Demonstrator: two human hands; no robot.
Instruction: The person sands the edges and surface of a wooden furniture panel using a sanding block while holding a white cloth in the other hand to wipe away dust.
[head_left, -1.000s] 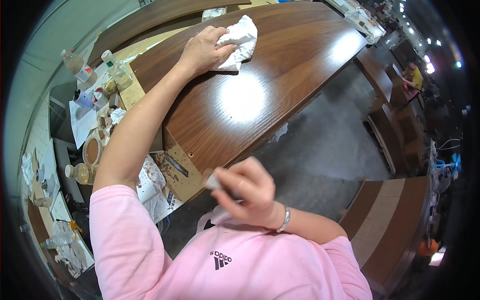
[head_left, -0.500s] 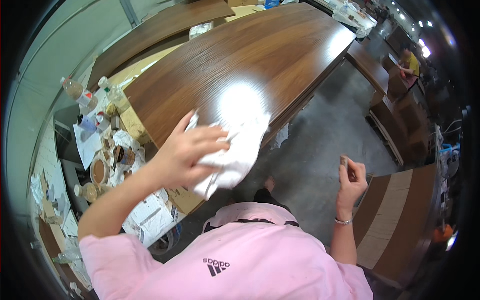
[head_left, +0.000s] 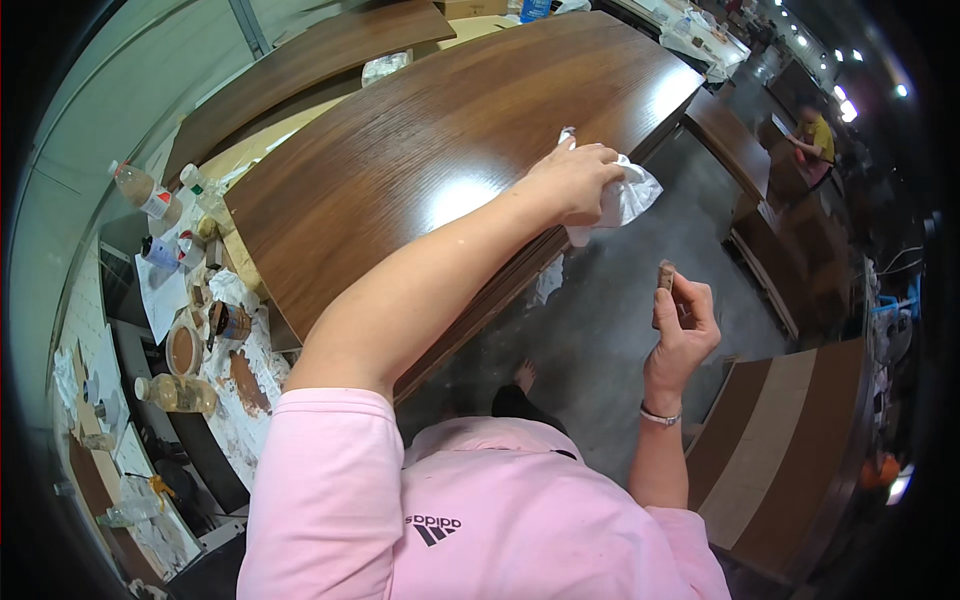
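Observation:
A glossy brown wood-grain panel [head_left: 400,130] lies across the work surface in front of me. My left hand [head_left: 580,185] is closed on a crumpled white cloth [head_left: 632,192] at the panel's right-hand edge, and part of the cloth hangs past that edge. Held up over the floor, well apart from the panel, my right hand [head_left: 682,318] pinches a small brownish block [head_left: 666,275] between thumb and fingers. The block's exact kind cannot be made out.
Bottles [head_left: 175,393], a tub of brown paste [head_left: 184,348] and stained paper crowd the left side. Another brown panel [head_left: 300,75] lies behind. Striped brown boards [head_left: 770,440] stand at right. Farther off, a person in a yellow top [head_left: 818,138] works among panels.
My left hand has swept the cloth away from me and to the right, reaching the panel's edge. My right hand, still pinching the block, has shifted slightly up and left.

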